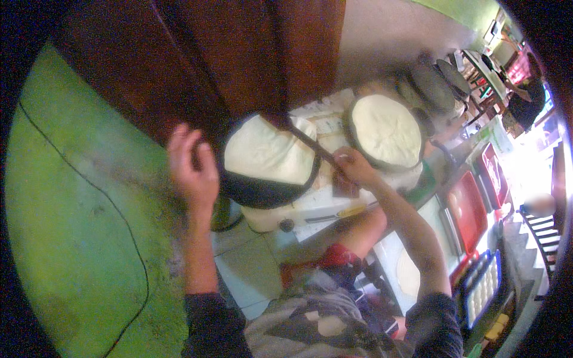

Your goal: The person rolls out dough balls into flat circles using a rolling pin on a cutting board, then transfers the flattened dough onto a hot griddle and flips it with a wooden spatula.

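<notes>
My right hand (351,168) grips the handle of a long dark spatula-like tool (313,145), whose far end lies at a sheet of pale flatbread dough (268,150). That dough is folded or shifted on a round black griddle (268,192), leaving the pan's near part bare. My left hand (194,159) is raised left of this griddle, fingers apart and holding nothing. On the right, a second round of dough (386,130) covers most of another dark griddle (421,163). Both pans rest on a pale stove (262,221) with a dark knob.
A brown panel (309,49) stands behind the stove, a green wall (80,192) with a cable at left. Right are a red tray (468,210), a blue tray of dough balls (483,291) and a flat dough round (407,270). A person (528,105) is at the far right.
</notes>
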### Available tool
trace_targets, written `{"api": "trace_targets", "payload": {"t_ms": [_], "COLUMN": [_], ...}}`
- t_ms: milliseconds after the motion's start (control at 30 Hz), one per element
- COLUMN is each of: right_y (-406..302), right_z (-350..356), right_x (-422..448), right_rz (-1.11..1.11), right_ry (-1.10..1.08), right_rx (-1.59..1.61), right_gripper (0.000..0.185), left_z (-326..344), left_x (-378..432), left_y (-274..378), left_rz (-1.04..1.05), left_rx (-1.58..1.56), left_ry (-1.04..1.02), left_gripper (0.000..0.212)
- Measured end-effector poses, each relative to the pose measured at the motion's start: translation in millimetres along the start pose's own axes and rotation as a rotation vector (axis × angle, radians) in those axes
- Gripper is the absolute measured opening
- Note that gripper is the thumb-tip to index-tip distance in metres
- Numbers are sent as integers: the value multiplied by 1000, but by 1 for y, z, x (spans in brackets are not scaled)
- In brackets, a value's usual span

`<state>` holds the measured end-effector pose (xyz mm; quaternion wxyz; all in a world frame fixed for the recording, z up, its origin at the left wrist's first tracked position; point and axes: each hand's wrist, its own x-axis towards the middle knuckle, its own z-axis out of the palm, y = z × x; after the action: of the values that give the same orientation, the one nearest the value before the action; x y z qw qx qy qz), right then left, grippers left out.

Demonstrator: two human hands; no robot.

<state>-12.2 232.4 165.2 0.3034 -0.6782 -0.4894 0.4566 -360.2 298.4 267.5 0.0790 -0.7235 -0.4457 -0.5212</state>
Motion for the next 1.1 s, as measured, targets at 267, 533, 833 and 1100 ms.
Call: {"api": "trace_targets", "payload": {"t_ms": [267,533,833,1100], "right_y": [2,79,52,59], "right_z": [-18,-75,-80,-29], "right_x": [-89,-168,-149,-91], "right_rz": [-219,-427,-174,-116], "right_ry": [196,404,232,174], "right_rx": [-230,-600,-739,-404], "right_gripper": [16,26,20,30], "left_z": [154,139,123,132], "left_x": [-90,-49,-98,-107], "left_y": [-114,-73,46,52], "left_rz": [-209,24,41,87], "left_rx": [160,432,57,96], "left_ry": [-857,-677,-975,-812], "left_gripper": [58,58,29,14]}}
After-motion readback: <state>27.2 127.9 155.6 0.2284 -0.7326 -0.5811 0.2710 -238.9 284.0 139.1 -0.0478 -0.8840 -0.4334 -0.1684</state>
